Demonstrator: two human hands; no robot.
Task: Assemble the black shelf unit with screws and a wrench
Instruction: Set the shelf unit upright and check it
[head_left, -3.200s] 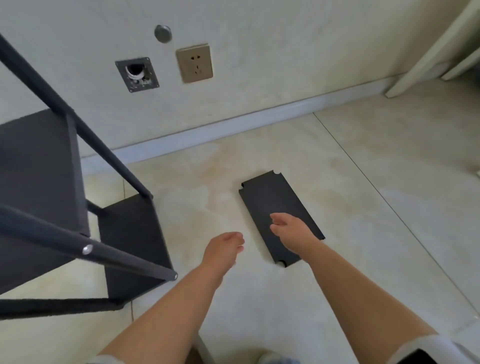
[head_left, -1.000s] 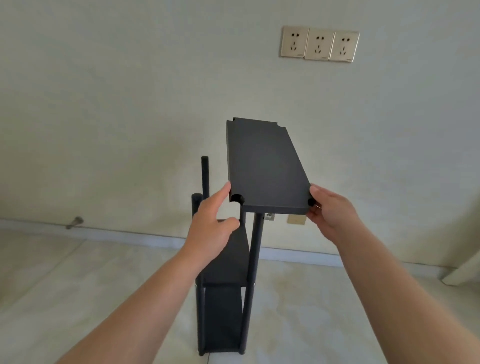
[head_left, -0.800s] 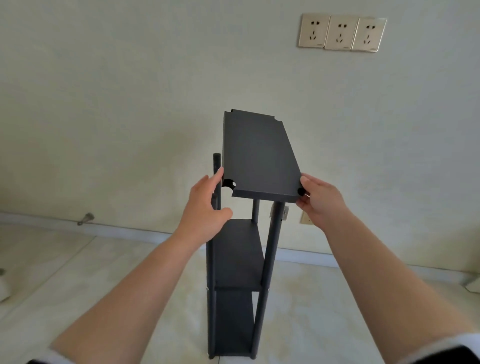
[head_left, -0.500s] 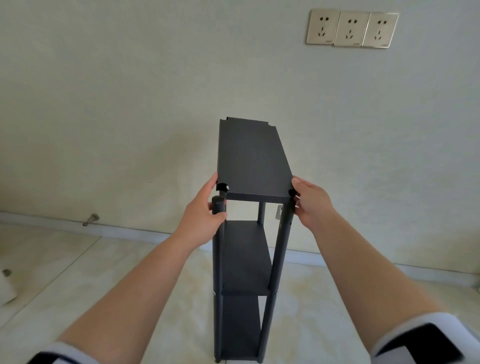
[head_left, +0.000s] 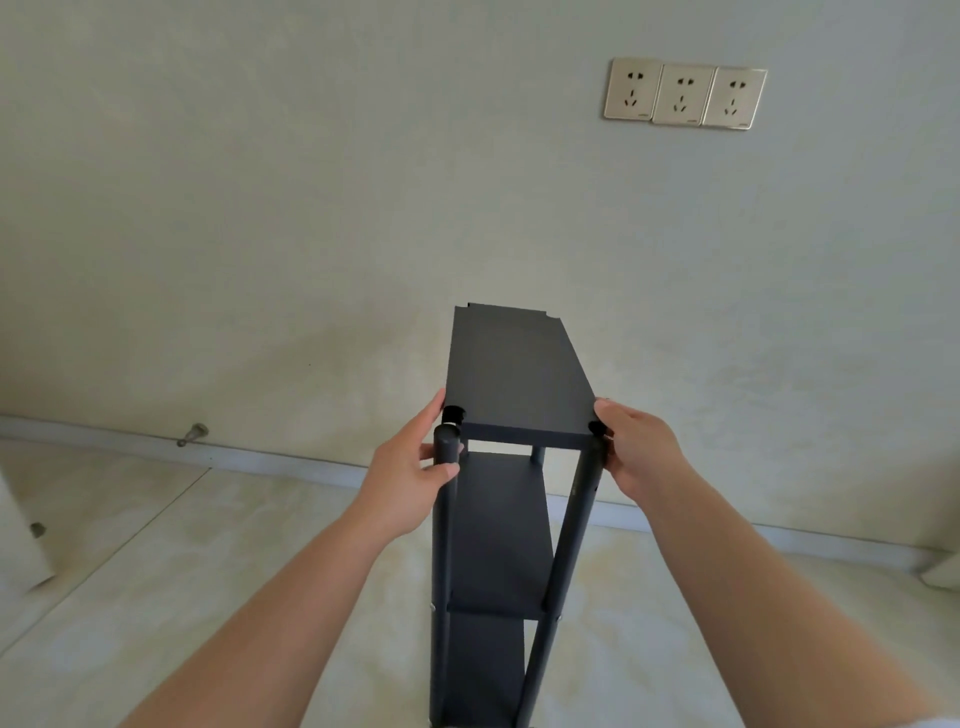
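Observation:
The black shelf unit (head_left: 493, 545) stands upright on the floor before the wall, with two fitted shelves between its posts. A loose black top panel (head_left: 514, 369) lies level at the height of the post tops. My left hand (head_left: 410, 478) grips the near-left post (head_left: 447, 457) just below the panel's notched corner, fingers against the panel's left edge. My right hand (head_left: 634, 447) holds the panel's near-right corner, over the near-right post (head_left: 582, 499). The near-left post top sits slightly in front of its notch. No screws or wrench are in view.
A light wall with a triple socket plate (head_left: 684, 93) rises behind the unit. A metal door stop (head_left: 192, 434) sticks out near the baseboard at left. Pale tiled floor (head_left: 208, 571) spreads around; a white object edge (head_left: 21, 540) is at far left.
I picked the panel up off the floor and the unit now stands upright. Over the last second both hands lowered the panel from above the posts down to the post tops.

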